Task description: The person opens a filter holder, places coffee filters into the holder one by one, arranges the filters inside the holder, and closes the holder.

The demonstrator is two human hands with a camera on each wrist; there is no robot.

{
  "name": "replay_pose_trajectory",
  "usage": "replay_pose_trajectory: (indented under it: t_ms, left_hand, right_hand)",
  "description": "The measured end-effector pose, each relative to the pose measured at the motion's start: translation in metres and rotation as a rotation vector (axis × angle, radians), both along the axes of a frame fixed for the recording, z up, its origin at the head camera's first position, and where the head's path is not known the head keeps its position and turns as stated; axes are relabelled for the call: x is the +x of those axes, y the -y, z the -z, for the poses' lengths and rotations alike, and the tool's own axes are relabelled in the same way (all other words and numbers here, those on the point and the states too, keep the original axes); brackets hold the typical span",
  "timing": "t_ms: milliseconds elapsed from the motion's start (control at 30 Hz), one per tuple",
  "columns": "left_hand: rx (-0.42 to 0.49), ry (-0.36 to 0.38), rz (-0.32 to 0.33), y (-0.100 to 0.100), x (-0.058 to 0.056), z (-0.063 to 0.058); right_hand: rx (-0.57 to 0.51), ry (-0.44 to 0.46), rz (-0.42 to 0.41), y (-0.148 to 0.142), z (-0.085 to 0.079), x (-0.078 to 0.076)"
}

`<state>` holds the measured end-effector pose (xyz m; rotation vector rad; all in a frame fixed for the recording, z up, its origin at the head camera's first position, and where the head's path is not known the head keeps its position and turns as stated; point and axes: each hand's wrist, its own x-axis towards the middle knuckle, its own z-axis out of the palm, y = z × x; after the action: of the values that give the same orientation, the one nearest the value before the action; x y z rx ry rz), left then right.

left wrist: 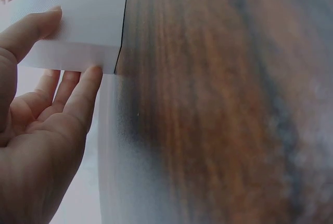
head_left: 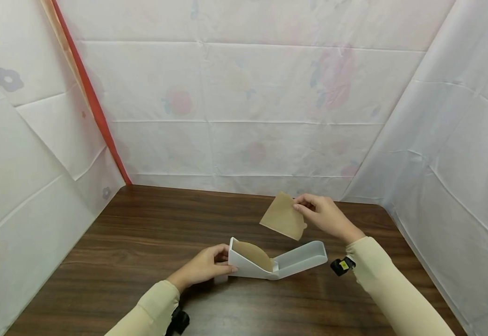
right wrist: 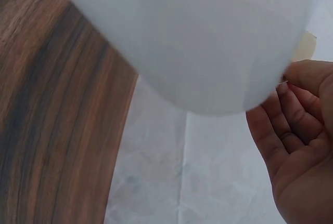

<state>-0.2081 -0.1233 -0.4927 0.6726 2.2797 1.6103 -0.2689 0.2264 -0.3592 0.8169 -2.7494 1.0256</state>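
A white coffee filter box (head_left: 248, 266) lies on the table with its lid (head_left: 302, 259) swung out to the right. Brown paper coffee filters (head_left: 252, 254) stand inside it. My left hand (head_left: 203, 266) grips the closed left end of the box, thumb on the near side, as the left wrist view also shows with the thumb (left wrist: 31, 31) on the white wall. Above the box, my right hand (head_left: 323, 214) pinches one brown coffee filter (head_left: 283, 217) by its edge. The lid (right wrist: 197, 42) hides most of that filter in the right wrist view.
The dark wood-grain table (head_left: 143, 224) extends around the box. White patterned sheets (head_left: 227, 93) hang behind it and on both sides, with a red strip (head_left: 88, 88) at the back left corner. Black wrist cameras (head_left: 343, 266) sit at both sleeves.
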Motion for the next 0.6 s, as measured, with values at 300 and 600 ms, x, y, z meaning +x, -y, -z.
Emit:
replay_pose_trajectory:
  t_ms: [300,600]
  left_hand:
    - [0.012,0.014,-0.001,0.001,0.001,0.000]
    - [0.028,0.009,0.005,0.000,-0.001,0.000]
  right_hand:
    - [-0.013,-0.047,-0.033,0.004,-0.011,0.007]
    - [-0.036,-0.093,-0.061,0.006,-0.014,0.010]
